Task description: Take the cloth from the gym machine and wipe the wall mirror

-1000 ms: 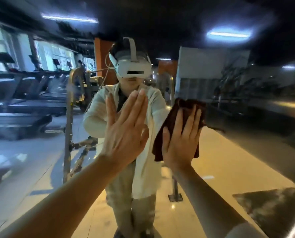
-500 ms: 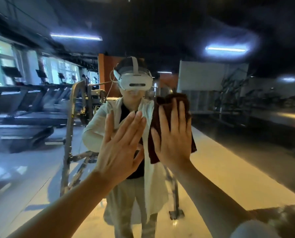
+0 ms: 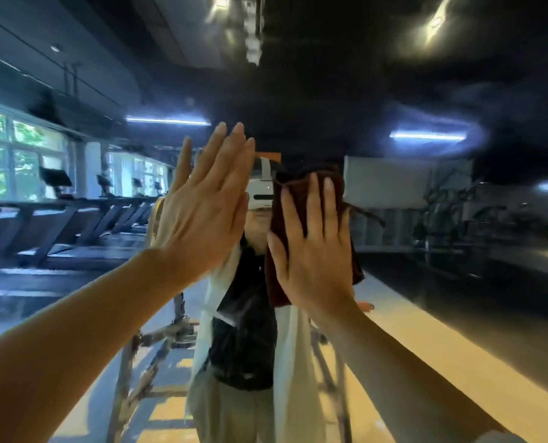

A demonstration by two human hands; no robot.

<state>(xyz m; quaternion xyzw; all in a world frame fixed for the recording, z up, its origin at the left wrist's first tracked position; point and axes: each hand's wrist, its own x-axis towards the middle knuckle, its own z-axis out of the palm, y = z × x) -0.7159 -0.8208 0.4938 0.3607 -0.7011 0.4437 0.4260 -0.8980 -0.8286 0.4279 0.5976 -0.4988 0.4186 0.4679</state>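
one head-worn camera faces the wall mirror [image 3: 458, 282] straight on, within arm's reach

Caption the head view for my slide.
Right hand presses a dark cloth flat on the wall mirror, left hand open beside it.

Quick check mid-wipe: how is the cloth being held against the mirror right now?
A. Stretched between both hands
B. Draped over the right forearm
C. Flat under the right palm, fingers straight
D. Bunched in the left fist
C: the right hand lies flat with straight fingers on the dark red cloth, pressing it to the mirror, while the left hand is bare and open beside it.
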